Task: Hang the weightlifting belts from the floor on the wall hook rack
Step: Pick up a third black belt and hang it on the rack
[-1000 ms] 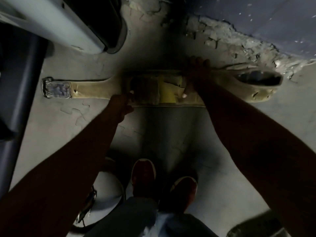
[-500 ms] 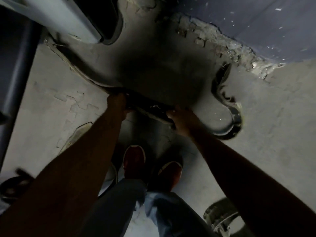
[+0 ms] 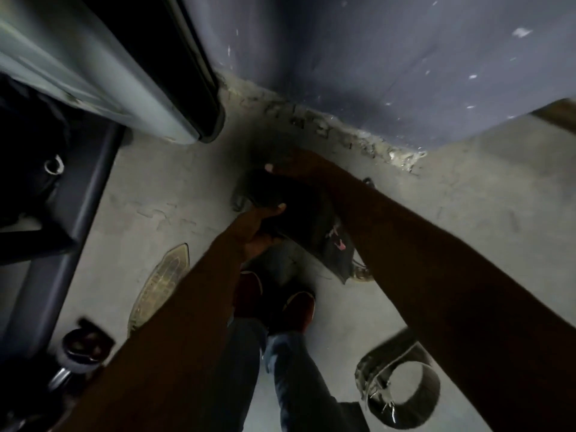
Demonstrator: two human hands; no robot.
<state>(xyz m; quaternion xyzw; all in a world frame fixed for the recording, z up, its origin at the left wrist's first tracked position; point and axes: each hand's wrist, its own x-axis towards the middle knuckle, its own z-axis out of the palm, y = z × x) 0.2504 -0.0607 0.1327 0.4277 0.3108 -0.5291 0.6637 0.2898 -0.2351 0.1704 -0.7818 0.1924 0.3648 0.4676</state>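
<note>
I hold a dark weightlifting belt [image 3: 307, 226] up off the floor in both hands, its wide part hanging down toward my shoes. My left hand [image 3: 260, 227] grips its lower edge with the thumb over the front. My right hand [image 3: 293, 168] grasps its upper end, fingers curled over it. A tan belt [image 3: 162, 283] lies flat on the floor left of my left forearm. A coiled grey belt [image 3: 397, 385] with a buckle stands on the floor at lower right. The hook rack is out of view.
A blue-grey wall [image 3: 389, 67] with a crumbling base runs across the top. A pale machine panel [image 3: 103, 67] and a dark frame bar [image 3: 62, 244] crowd the left. A dumbbell end [image 3: 79, 347] sits at lower left. My shoes [image 3: 274, 302] stand below the belt.
The belt I hold has come up from floor level and now hangs folded between my hands. The view has tilted up toward the wall, and the coiled belt at lower right has come into sight.
</note>
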